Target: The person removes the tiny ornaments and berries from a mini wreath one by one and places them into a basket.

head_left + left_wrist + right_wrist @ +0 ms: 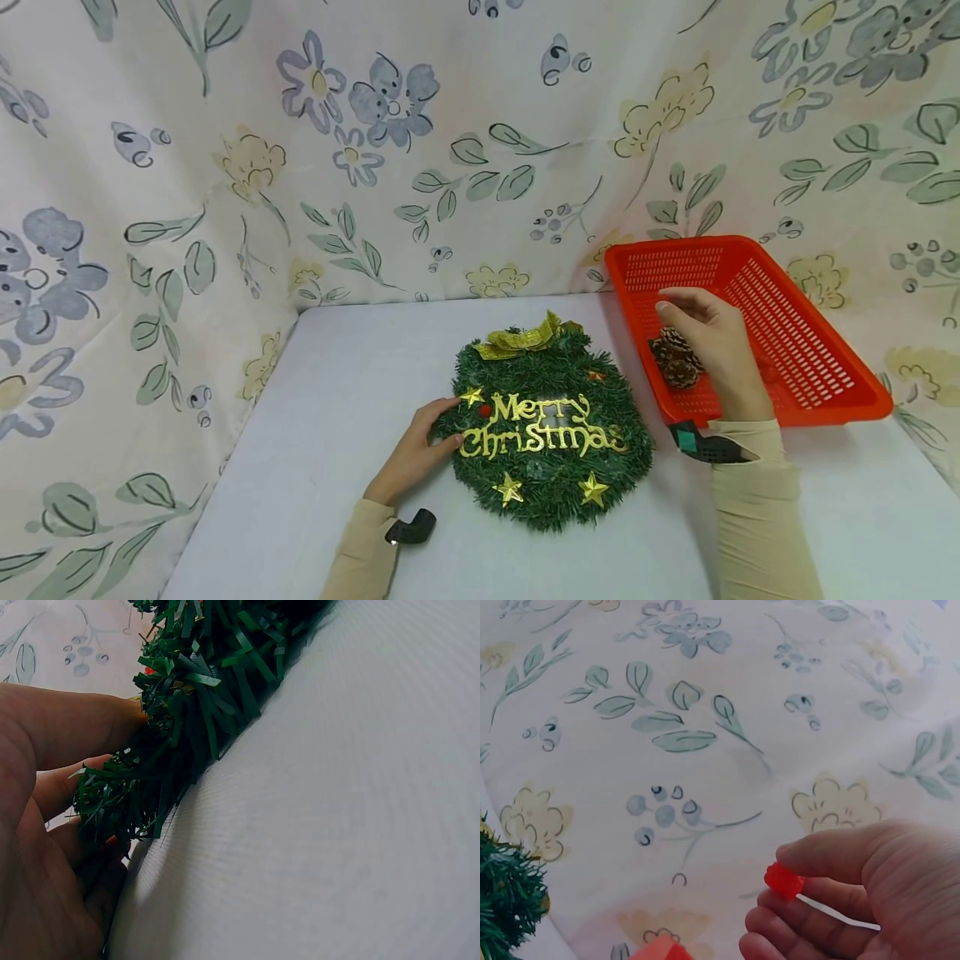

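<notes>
A green tinsel wreath lies on the white table, with gold "Merry Christmas" lettering, gold stars, a red ball and a gold bow. My left hand grips its left edge; in the left wrist view, thumb and fingers lie around the tinsel. Over the red basket is my right hand. Between thumb and fingertips it pinches a small, bumpy red berry, seen in the right wrist view. Pine cones sit inside the basket, partly hidden by that hand.
Behind the table hangs a floral cloth, which also runs down the left side. The basket stands to the right of the wreath, near the cloth. White table surface extends left of the wreath.
</notes>
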Demonstrator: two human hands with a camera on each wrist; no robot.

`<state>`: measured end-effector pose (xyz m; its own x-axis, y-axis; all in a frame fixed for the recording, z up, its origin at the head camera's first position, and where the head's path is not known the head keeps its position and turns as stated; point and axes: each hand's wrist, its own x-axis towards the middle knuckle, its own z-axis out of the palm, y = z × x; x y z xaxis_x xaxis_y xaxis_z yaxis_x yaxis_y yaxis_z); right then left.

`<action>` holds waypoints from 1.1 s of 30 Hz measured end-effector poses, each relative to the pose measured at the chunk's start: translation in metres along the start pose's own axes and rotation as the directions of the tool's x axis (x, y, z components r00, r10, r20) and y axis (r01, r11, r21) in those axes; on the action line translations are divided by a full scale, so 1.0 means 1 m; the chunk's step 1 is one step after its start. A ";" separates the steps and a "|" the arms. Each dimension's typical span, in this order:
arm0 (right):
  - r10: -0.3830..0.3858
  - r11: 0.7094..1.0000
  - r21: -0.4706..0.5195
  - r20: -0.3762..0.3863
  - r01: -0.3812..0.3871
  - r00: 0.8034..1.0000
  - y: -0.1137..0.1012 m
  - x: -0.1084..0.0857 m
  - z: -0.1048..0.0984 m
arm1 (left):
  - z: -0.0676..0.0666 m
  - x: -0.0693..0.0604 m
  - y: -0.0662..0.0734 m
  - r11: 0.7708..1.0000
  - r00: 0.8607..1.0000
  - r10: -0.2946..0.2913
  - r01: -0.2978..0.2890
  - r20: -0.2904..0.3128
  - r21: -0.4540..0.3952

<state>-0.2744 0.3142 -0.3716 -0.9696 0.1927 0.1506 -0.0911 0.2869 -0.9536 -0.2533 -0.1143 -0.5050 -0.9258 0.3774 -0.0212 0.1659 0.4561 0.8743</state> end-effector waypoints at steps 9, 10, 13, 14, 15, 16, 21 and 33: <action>0.019 0.999 0.030 -0.040 -0.018 0.999 0.002 0.001 -0.007 | 0.001 0.000 -0.004 1.000 1.000 0.016 -0.016 -0.012 0.007; 0.019 0.999 0.033 -0.045 -0.018 0.999 0.003 0.001 -0.008 | 0.001 0.000 -0.004 1.000 1.000 0.017 -0.017 -0.012 0.006; 0.021 0.999 0.038 -0.064 -0.018 0.998 0.003 0.000 -0.011 | 0.001 0.000 -0.003 1.000 1.000 0.019 -0.019 -0.011 0.006; 0.023 0.999 0.040 -0.069 -0.020 0.997 0.003 0.000 -0.011 | 0.001 0.000 -0.003 1.000 1.000 0.020 -0.020 -0.011 0.007; 0.027 0.999 0.046 -0.073 -0.023 0.997 0.003 0.000 -0.012 | 0.001 0.000 -0.003 1.000 1.000 0.021 -0.021 -0.012 0.007; 0.028 0.998 0.049 -0.078 -0.025 0.997 0.003 -0.001 -0.013 | 0.001 0.000 -0.002 1.000 1.000 0.021 -0.021 -0.012 0.008; 0.031 0.997 0.068 -0.091 -0.025 0.995 0.003 -0.001 -0.016 | 0.001 -0.001 -0.002 1.000 1.000 0.007 -0.007 -0.015 0.007; 0.008 0.995 0.100 -0.107 0.003 0.994 0.002 -0.001 -0.019 | 0.001 0.000 -0.001 1.000 1.000 -0.004 0.004 -0.017 0.002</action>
<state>-0.2699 0.3321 -0.3689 -0.9406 0.2940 0.1699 -0.1158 0.1926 -0.9744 -0.2530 -0.1141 -0.5061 -0.9323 0.3614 -0.0163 0.1628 0.4595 0.8731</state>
